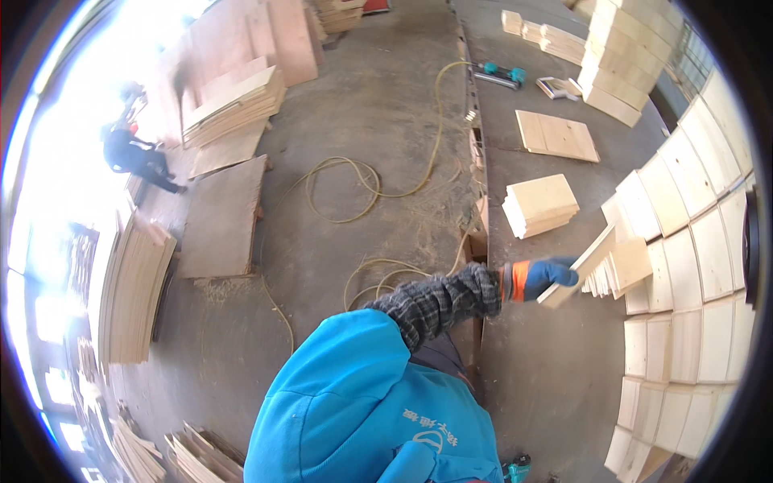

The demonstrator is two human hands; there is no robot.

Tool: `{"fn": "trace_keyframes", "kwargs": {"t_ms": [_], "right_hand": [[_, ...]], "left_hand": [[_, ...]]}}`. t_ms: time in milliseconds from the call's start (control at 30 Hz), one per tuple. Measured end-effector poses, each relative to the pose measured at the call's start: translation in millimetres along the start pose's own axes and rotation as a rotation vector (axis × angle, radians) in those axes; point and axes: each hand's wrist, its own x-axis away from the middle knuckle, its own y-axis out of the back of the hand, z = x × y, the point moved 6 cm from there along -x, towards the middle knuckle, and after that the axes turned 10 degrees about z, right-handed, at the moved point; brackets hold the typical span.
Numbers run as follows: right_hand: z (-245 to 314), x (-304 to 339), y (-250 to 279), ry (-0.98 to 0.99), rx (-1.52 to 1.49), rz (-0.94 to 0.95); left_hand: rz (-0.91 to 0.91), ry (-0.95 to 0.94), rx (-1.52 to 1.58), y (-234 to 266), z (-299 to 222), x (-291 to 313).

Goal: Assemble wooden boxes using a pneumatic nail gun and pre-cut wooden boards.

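My left hand (544, 278), in a blue glove with an orange cuff, reaches right across the grey bench. Its fingers are closed around the near part of a narrow pale wooden board (593, 251), which slants up and away. Just beyond it is a small stack of thin wooden boards (630, 266), its layered edges turned toward me, close against a tall wall of stacked wooden pieces (683, 266). I cannot tell whether the held board touches that stack. My right hand is out of view; only a blue sleeve (409, 464) shows low on that side.
A short pile of boards (541, 204) and a flat panel (557, 135) lie farther up the bench. A teal nail gun (501, 76) rests beyond, its yellow hose (439, 105) looping over the floor. Plywood stacks (137, 290) and a person (141, 153) are at left.
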Motion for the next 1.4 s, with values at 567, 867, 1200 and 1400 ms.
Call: {"fn": "trace_keyframes", "kwargs": {"t_ms": [567, 867, 1200, 1400], "right_hand": [[87.0, -258.2, -71.6, 0.302, -0.193, 0.114], [-93.4, 89.6, 375.1, -0.172, 0.186, -0.484], [16.8, 411.1, 340.0, -0.485, -0.224, -0.878], [189.8, 283.2, 187.8, -0.545, -0.443, -0.732]], "left_hand": [[-0.444, 0.215, -0.317, -23.9, 129.1, 44.3], [-0.398, 0.207, -0.520, 59.7, 174.4, 87.9], [-0.166, 0.462, -0.609, 75.2, 213.3, 30.5], [-0.040, 0.532, -0.600, 64.3, 245.4, 0.7]]}}
